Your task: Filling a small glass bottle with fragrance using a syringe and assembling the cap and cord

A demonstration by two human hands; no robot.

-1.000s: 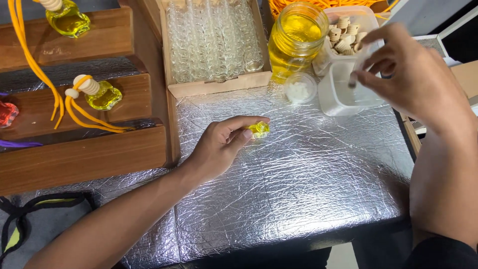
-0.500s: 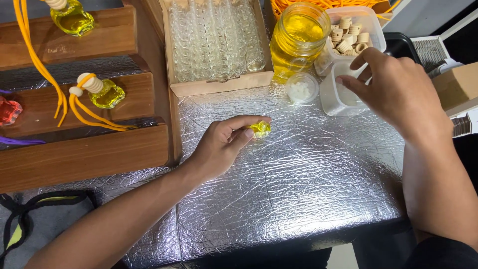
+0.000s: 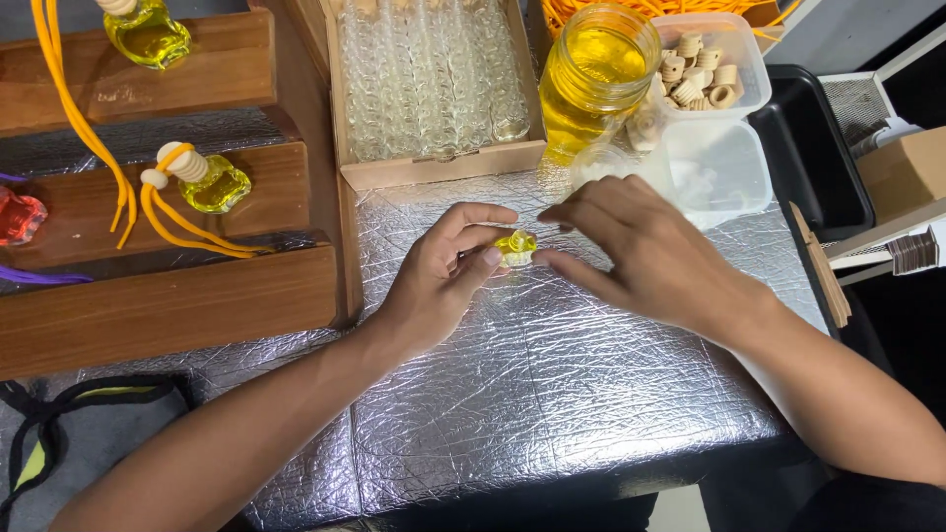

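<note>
Both forearms reach in low over the surface — left hand pinching with thumb and forefinger, right hand spread, fingertips meeting it mid-surface.

Small home-style craft workshop for bottling little scented-oil hangers

Looks like someone's handmade production corner, not a factory: the surface is wrapped in crinkled silver foil, a shallow cardboard tray of empty clear glass vials sits at the back, next to a big glass jar of yellow liquid and a clear plastic tub of small round wooden caps. On the left, stepped dark wooden display shelves hold finished small yellow-filled glass bottles with wooden caps and orange cords. Supplies in bulk, finished pieces lined up, everything within arm's reach.
</note>
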